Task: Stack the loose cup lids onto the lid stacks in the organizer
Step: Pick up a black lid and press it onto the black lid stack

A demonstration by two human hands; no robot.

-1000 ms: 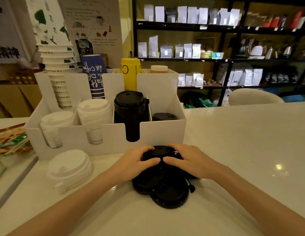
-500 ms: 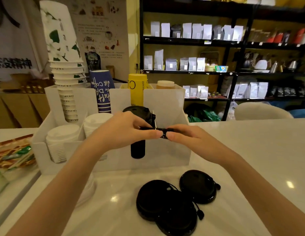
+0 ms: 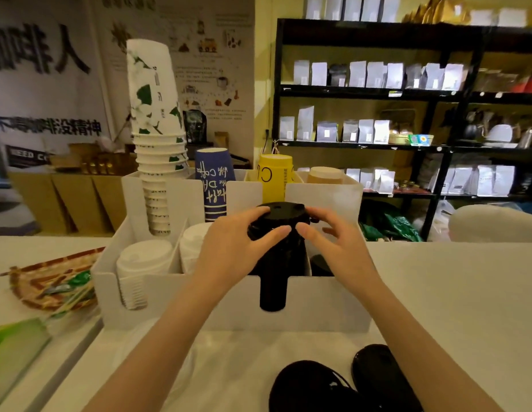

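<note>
A white organizer point(image 3: 324, 304) stands on the counter with lid stacks in its front compartments. A black lid point(image 3: 281, 214) rests tilted on top of the tall black lid stack point(image 3: 273, 286) in the third compartment. My left hand point(image 3: 232, 248) grips the lid's left edge and my right hand point(image 3: 336, 242) holds its right edge with the fingertips. Two white lid stacks point(image 3: 140, 269) fill the left compartments. Loose black lids point(image 3: 312, 385) lie on the counter near me, with another one point(image 3: 380, 376) to their right.
Paper cup stacks, white point(image 3: 157, 162), blue point(image 3: 214, 182) and yellow point(image 3: 275, 179), stand in the organizer's back row. A woven tray point(image 3: 39, 281) with packets sits at the left. A short black lid stack point(image 3: 319, 263) is in the right compartment. Dark shelves point(image 3: 377, 93) stand behind.
Both hands lifted a black lid from the loose pile on the counter and carried it up and forward onto the top of the tall black stack. The view tilted upward.
</note>
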